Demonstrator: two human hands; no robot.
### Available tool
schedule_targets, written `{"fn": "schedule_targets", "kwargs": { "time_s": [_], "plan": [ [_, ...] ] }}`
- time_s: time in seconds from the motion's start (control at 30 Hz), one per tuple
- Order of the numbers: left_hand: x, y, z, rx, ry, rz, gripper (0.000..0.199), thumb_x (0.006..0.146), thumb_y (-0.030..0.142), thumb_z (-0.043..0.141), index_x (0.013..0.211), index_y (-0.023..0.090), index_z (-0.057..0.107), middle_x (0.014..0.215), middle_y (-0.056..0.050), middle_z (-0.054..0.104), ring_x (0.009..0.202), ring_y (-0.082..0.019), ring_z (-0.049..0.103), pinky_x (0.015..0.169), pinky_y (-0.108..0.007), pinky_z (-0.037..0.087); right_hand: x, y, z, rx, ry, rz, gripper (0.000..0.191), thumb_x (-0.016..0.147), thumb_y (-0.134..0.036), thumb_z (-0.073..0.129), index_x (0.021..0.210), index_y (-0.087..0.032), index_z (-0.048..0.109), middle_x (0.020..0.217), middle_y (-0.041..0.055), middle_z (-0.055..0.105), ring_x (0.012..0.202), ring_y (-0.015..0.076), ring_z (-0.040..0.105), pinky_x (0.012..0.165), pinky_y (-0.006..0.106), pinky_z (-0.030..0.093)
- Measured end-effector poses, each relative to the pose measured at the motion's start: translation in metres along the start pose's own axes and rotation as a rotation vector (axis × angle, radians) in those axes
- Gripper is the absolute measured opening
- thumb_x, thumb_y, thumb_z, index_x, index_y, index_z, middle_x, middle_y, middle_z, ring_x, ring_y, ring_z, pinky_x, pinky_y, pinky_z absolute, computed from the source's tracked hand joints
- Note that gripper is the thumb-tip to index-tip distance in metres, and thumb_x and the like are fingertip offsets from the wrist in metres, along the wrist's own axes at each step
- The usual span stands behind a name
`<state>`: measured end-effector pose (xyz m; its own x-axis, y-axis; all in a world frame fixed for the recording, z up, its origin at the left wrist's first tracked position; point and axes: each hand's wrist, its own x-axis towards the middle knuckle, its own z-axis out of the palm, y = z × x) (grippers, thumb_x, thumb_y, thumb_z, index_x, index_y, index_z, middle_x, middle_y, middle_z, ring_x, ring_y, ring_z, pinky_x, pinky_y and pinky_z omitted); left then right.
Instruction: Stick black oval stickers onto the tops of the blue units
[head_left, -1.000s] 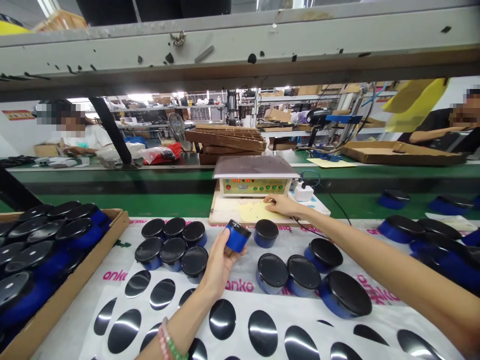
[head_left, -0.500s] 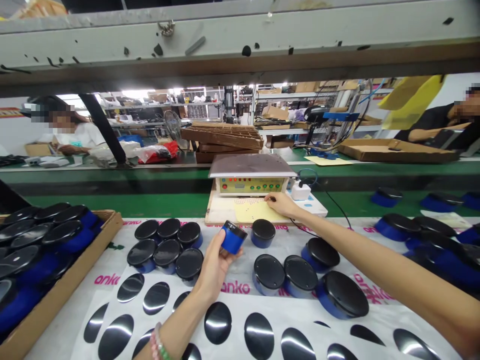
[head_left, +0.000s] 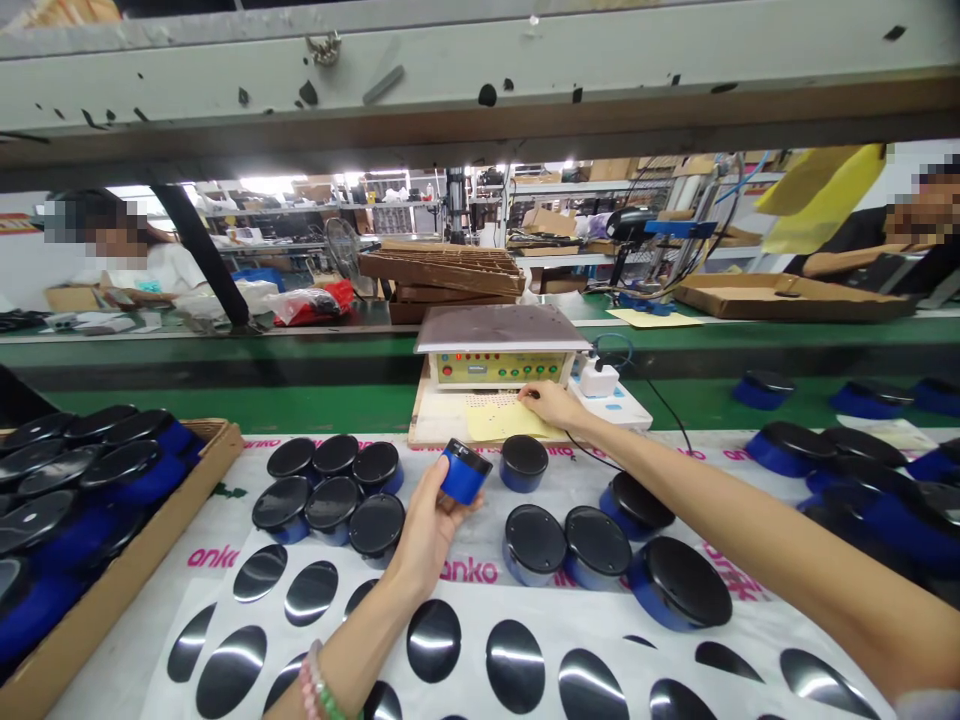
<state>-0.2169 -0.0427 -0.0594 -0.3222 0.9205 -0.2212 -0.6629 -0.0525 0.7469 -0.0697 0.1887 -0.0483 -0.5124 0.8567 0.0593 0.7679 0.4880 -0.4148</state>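
Observation:
My left hand is wrapped round a blue round case with a black top, held tilted above the bench. Farther forward, my right hand has its fingers pinched at the top edge of a yellow sheet, just below a control box; a small dark thing at the fingertips is too small to name. Several similar cases stand left of my left hand, and others stand to its right. Black oval discs lie on white sheets in front.
A cardboard box of blue cases is at the left. More cases stand at the right. A white plug with cables sits beside the control box. A shelf beam crosses overhead. Two people are across the bench.
My right hand has shifted slightly left along the yellow sheet. My left hand still holds the case in nearly the same pose. The whole view has shifted a little.

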Motion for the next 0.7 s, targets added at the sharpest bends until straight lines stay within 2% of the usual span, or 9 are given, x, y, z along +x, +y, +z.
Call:
{"fn": "schedule_targets", "kwargs": {
  "time_s": [0.23, 0.7],
  "plan": [
    [-0.0004, -0.0011, -0.0007, -0.013, -0.015, 0.007, 0.024, 0.084, 0.033, 0.06, 0.097, 0.013, 0.063, 0.093, -0.008, 0.067, 0.078, -0.017, 0.065, 0.073, -0.03, 0.056, -0.0006, 0.0008, -0.0014, 0.054, -0.011, 0.011, 0.027, 0.091, -0.032, 0.053, 0.113, -0.017, 0.056, 0.115, 0.007, 0.058, 0.096, 0.0192, 0.059, 0.081, 0.039, 0.05],
    [0.0004, -0.0018, -0.002, -0.013, -0.015, 0.008, 0.025, 0.083, 0.034, 0.061, 0.097, 0.014, 0.063, 0.096, -0.008, 0.067, 0.08, -0.017, 0.064, 0.076, -0.031, 0.056, -0.0043, 0.0027, -0.0009, 0.236, -0.043, 0.109, 0.03, 0.09, -0.033, 0.054, 0.114, -0.016, 0.056, 0.113, 0.0069, 0.058, 0.094, 0.0194, 0.06, 0.079, 0.039, 0.051]
  ]
}}
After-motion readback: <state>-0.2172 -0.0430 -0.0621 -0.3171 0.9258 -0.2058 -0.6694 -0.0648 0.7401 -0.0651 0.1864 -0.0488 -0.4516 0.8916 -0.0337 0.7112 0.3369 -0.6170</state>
